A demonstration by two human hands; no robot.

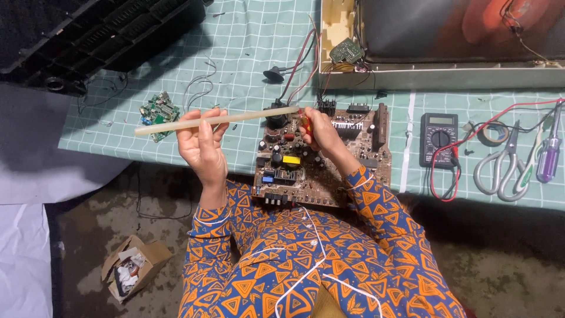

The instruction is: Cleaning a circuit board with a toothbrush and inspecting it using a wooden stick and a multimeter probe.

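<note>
My left hand (202, 144) holds a long pale glue stick (218, 121) level above the table, its right end over the brown circuit board (329, 176). My right hand (318, 132) grips a small red and yellow tool (305, 122) right at the stick's right tip, above the board's black components. The board hangs partly over the table's front edge, in front of my orange patterned sleeves.
A black multimeter (438, 138) with red leads, scissors (500, 168), tape roll (493, 134) and a purple screwdriver (548, 156) lie right. A small green board (159, 112) lies left. A television shell (441, 41) stands behind. A cardboard box (132, 271) sits on the floor.
</note>
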